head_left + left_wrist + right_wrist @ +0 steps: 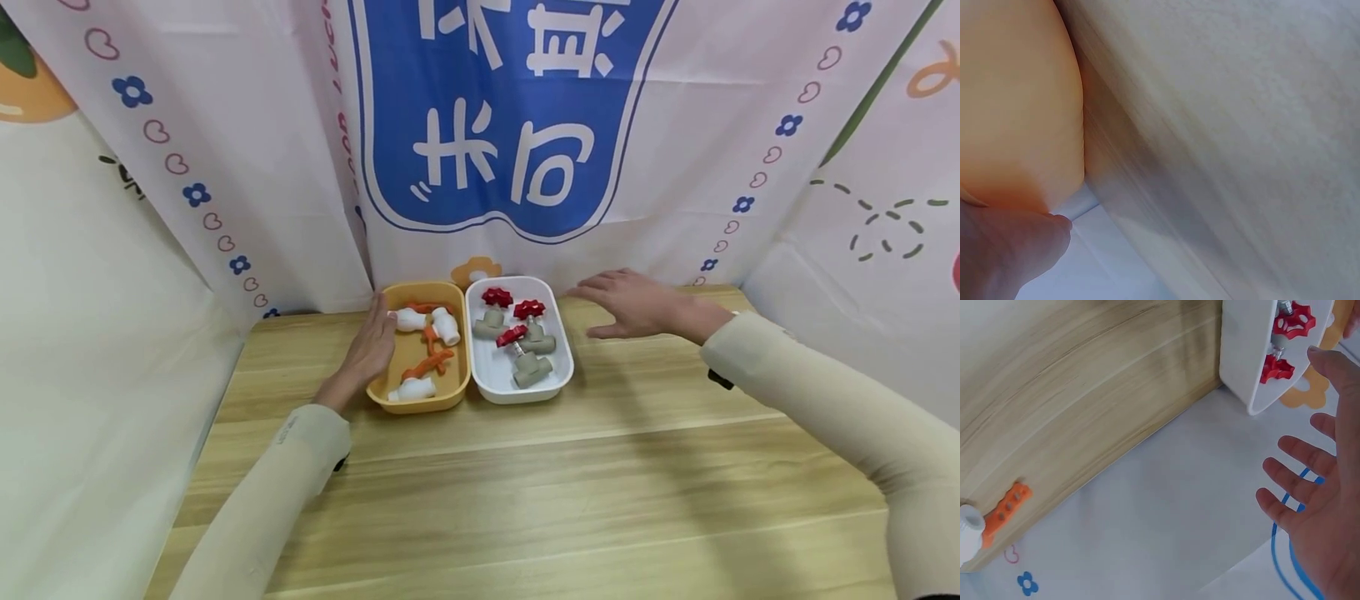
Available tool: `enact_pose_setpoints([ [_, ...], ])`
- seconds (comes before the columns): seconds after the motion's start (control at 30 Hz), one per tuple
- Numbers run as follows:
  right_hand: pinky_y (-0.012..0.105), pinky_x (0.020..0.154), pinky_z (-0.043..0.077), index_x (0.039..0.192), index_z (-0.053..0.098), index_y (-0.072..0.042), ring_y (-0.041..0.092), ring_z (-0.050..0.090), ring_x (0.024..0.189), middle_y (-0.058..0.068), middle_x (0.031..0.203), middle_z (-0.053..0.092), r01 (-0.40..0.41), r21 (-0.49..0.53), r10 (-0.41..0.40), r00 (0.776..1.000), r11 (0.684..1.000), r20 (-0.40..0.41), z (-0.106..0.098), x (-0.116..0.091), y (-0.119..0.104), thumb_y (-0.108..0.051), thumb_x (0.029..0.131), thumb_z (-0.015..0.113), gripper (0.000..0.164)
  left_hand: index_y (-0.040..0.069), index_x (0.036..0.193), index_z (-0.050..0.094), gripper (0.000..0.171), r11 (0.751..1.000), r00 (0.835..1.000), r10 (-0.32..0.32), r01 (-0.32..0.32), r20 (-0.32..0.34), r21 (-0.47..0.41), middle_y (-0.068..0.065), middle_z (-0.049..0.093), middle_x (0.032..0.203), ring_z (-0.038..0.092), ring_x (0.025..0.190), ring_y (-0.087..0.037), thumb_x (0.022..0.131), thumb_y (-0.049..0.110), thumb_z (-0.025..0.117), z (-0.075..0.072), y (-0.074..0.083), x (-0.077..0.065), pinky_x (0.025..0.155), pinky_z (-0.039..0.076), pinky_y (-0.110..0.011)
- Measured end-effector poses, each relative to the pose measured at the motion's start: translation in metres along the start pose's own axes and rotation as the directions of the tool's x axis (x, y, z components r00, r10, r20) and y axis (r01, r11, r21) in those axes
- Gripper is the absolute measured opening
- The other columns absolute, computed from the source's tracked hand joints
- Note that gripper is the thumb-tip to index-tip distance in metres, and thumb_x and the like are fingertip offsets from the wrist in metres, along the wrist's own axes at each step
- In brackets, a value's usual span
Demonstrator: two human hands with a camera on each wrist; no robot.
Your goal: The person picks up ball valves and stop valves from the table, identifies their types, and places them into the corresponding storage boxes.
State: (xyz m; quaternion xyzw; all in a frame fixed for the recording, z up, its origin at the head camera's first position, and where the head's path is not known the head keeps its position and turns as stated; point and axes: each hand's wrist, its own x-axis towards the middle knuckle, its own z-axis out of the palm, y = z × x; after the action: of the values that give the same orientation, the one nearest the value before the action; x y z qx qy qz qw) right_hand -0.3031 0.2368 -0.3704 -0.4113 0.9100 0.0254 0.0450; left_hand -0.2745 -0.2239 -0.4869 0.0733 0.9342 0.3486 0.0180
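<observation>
My left hand (371, 342) rests with straight fingers against the left side of a yellow tray (416, 407). Inside that tray lie several white plastic ball valves (445, 327) with orange lever handles. Right beside it stands a white tray (517, 395) holding grey stop valves (533, 371) with red handwheels. To the right of the white tray, apart from it, my right hand (633, 304) hovers over the table with spread fingers and holds nothing. The left wrist view shows the yellow tray's outer wall (1016, 112) close up, with part of the hand at its edge.
Another white valve with an orange handle (1007, 509) lies on the table near its back edge in the right wrist view; my right arm mostly hides it from the head view. A printed cloth (480, 200) hangs behind the wooden table (525, 500).
</observation>
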Motion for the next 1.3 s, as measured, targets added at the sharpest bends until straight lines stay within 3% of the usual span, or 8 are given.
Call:
enact_pose_setpoints([
  [0.6, 0.070, 0.116, 0.038, 0.155, 0.050, -0.001, 0.052, 0.048, 0.142, 0.028, 0.153, 0.053, -0.113, 0.025, 0.113, 0.993, 0.993, 0.019, 0.007, -0.040, 0.051, -0.037, 0.097, 0.077, 0.074, 0.001, 0.167, -0.007, 0.068, 1.000, 1.000, -0.010, 0.010, 0.016, 0.004, -0.014, -0.014, 0.177, -0.008, 0.164, -0.035, 0.116, 0.040, 0.014, -0.004, -0.001, 0.002, 0.132, 0.003, -0.056],
  [0.83, 0.072, 0.115, 0.038, 0.157, 0.048, -0.003, 0.054, 0.045, 0.143, 0.029, 0.156, 0.049, -0.205, 0.055, 0.202, 0.978, 0.977, 0.054, 0.014, -0.059, 0.071, -0.039, 0.096, 0.078, 0.077, -0.001, 0.167, -0.005, 0.068, 1.000, 1.000, 0.006, -0.006, 0.024, -0.010, -0.015, -0.013, 0.177, -0.009, 0.164, -0.033, 0.116, 0.039, 0.014, -0.008, -0.001, 0.003, 0.132, 0.001, -0.053],
  [1.1, 0.072, 0.110, 0.042, 0.156, 0.047, 0.001, 0.056, 0.049, 0.137, 0.033, 0.153, 0.050, -0.235, 0.077, 0.232, 0.972, 0.969, 0.046, 0.021, -0.079, 0.092, -0.035, 0.094, 0.081, 0.080, 0.001, 0.168, -0.002, 0.072, 1.000, 1.000, -0.008, 0.009, 0.028, -0.005, -0.012, -0.011, 0.178, -0.007, 0.164, -0.032, 0.115, 0.047, 0.011, -0.009, -0.001, 0.005, 0.133, 0.002, -0.053],
  [1.3, 0.075, 0.107, 0.043, 0.157, 0.045, 0.000, 0.059, 0.048, 0.136, 0.035, 0.153, 0.048, -0.297, 0.102, 0.291, 0.954, 0.949, 0.076, 0.026, -0.093, 0.102, -0.032, 0.090, 0.084, 0.084, 0.004, 0.169, -0.004, 0.072, 1.000, 1.000, -0.010, 0.011, 0.017, -0.013, -0.011, -0.011, 0.178, -0.007, 0.164, -0.032, 0.114, 0.050, 0.009, -0.004, -0.001, 0.008, 0.133, 0.002, -0.052],
])
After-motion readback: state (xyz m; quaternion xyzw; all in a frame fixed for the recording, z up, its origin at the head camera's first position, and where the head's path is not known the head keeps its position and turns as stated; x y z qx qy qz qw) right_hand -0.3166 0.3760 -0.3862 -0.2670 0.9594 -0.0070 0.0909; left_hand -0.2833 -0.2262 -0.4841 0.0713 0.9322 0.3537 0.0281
